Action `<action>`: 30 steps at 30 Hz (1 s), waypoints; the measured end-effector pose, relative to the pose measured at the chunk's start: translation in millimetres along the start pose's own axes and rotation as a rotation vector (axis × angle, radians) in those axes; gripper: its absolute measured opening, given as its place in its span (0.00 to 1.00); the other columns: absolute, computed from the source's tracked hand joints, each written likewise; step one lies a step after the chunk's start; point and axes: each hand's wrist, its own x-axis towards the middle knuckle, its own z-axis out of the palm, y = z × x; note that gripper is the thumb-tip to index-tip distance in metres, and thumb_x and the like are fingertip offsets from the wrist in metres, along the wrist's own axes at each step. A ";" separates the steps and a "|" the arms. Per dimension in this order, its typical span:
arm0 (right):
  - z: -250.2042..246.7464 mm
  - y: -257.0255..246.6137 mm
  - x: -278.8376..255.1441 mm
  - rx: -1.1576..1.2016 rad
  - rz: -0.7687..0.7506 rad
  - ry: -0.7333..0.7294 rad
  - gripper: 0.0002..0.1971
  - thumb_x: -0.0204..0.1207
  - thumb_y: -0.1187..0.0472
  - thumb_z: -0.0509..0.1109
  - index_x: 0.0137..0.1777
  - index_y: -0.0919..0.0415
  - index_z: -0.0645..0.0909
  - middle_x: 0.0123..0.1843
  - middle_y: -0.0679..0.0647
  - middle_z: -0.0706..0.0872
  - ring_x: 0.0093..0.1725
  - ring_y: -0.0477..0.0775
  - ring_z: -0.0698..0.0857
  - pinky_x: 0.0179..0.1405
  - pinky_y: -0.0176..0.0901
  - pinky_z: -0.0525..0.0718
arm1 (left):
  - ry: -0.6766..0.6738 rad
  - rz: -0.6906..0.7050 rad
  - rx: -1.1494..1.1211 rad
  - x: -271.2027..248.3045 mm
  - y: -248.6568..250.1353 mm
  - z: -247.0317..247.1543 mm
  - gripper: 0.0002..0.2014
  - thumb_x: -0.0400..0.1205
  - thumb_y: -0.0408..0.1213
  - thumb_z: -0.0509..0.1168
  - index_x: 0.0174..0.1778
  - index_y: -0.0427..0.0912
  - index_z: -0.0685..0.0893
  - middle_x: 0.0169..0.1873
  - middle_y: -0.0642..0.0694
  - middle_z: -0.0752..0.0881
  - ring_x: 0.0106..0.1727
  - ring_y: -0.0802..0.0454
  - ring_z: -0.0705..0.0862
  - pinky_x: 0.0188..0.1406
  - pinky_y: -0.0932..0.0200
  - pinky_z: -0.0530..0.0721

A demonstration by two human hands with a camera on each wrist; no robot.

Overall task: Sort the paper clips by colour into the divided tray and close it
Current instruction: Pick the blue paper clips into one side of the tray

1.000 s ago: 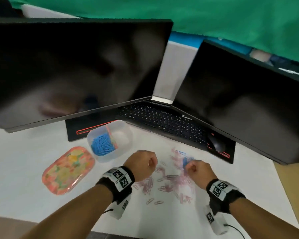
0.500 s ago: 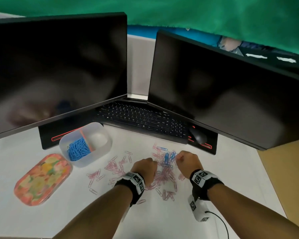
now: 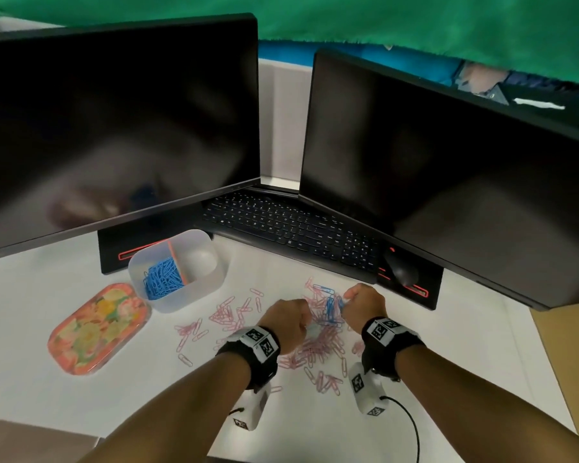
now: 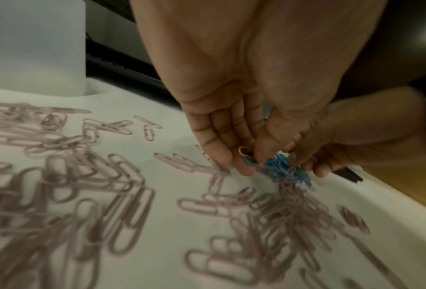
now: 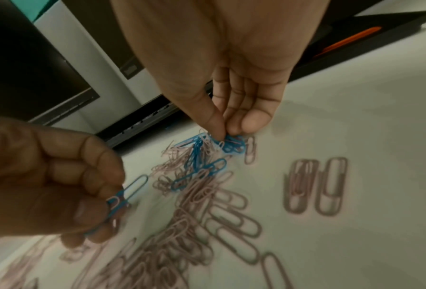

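Blue clips (image 3: pixel 330 307) lie between both hands, the left hand (image 3: pixel 286 324) pinching one, the right hand (image 3: pixel 363 304) pinching several; tray (image 3: pixel 214 280) sits forward-left, nearer the left.

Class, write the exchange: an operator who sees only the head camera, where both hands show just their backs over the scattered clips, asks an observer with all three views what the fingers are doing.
Operator: Does the left hand hold anything?
Observer: Yes. The right wrist view shows the left hand gripping a few blue clips in its curled fingers.
Operator: And the right hand?
Observer: The right hand pinches a blue bunch between thumb and forefinger, at the far edge of the pink pile.
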 end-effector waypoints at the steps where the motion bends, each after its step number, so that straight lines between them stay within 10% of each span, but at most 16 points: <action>1: -1.6 3.1 -0.1 0.025 0.003 -0.026 0.13 0.71 0.73 0.64 0.52 0.62 0.83 0.54 0.58 0.86 0.54 0.59 0.84 0.47 0.45 0.86 | -0.001 -0.005 -0.052 1.5 0.7 -1.5 0.14 0.77 0.28 0.58 0.51 0.47 0.84 0.46 0.48 0.88 0.46 0.50 0.86 0.44 0.61 0.86; 6: -9.8 20.6 1.6 0.055 -0.045 -0.181 0.14 0.73 0.71 0.65 0.56 0.61 0.85 0.56 0.57 0.88 0.57 0.56 0.85 0.56 0.40 0.80 | -0.021 -0.056 -0.199 6.5 1.4 -6.3 0.13 0.74 0.26 0.65 0.47 0.49 0.87 0.36 0.59 0.83 0.41 0.59 0.82 0.34 0.76 0.74; 13: -17.8 31.0 -1.1 0.272 -0.006 -0.313 0.12 0.79 0.70 0.63 0.58 0.67 0.83 0.40 0.54 0.84 0.38 0.50 0.82 0.37 0.36 0.83 | -0.062 -0.179 -0.487 7.1 -2.1 -8.4 0.05 0.80 0.34 0.68 0.42 0.43 0.89 0.40 0.41 0.92 0.45 0.47 0.91 0.47 0.58 0.88; 20: -22.4 33.5 -14.2 0.826 0.130 -0.535 0.14 0.81 0.75 0.57 0.58 0.68 0.82 0.51 0.67 0.88 0.48 0.62 0.87 0.51 0.51 0.87 | -0.038 -0.181 -0.714 8.4 -0.1 -8.7 0.09 0.80 0.21 0.62 0.47 0.35 0.86 0.37 0.42 0.88 0.37 0.49 0.87 0.36 0.61 0.85; 30: -33.9 31.8 -16.2 1.201 0.302 -0.562 0.07 0.71 0.66 0.57 0.41 0.63 0.76 0.33 0.56 0.74 0.26 0.51 0.70 0.27 0.43 0.66 | -0.063 -0.269 -0.841 22.9 26.6 1.1 0.10 0.79 0.22 0.56 0.45 0.38 0.79 0.32 0.42 0.82 0.32 0.49 0.82 0.41 0.53 0.83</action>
